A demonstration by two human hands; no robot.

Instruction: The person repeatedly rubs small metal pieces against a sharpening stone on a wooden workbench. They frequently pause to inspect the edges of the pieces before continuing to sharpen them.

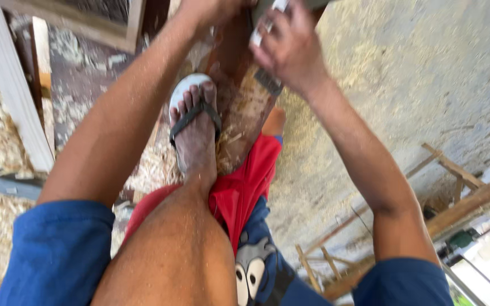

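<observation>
Right hand (290,48) fingers wrapped around pale tool (267,22) over brown plank (245,113); left hand (208,8) grip unclear; sandalled foot (195,124) alongside.

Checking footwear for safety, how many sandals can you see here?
1. A white sandal with dark straps is on the foot pressing on the wooden plank, below the left hand and right hand. The other foot is hidden.

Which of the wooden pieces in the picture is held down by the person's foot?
The reddish-brown plank in the middle, under the sandalled foot and near both hands. The white post at left and the frames at right lie untouched.
</observation>
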